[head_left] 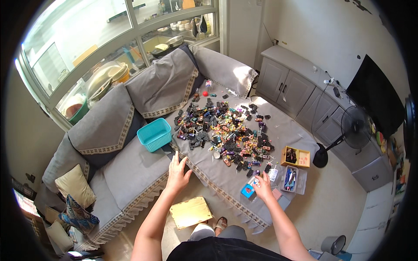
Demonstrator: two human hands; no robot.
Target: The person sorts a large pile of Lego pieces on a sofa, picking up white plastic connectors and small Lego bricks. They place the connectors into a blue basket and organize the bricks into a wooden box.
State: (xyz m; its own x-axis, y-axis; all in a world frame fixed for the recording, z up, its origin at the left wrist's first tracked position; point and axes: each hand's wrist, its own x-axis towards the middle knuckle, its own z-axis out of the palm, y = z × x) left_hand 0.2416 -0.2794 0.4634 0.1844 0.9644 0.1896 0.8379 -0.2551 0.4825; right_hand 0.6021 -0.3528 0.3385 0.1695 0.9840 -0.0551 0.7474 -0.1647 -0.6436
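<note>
- Blue box [247,191]: on the sofa [130,176], at 8 o'clock from the right hand [262,188].
- Right hand: fingers partly curled beside the box; grip cannot be determined.
- Left hand [176,175]: fingers extended, thumb spread, nothing held.
- Clear box [301,182] with pens: 3 o'clock from right hand.
- Wooden box [296,165]: between 1 and 2 o'clock from right hand.
- Pile [226,130] of small black and coloured pieces: 11 o'clock from right hand.
- Turquoise basket [159,143]: 11 o'clock from left hand.
</note>
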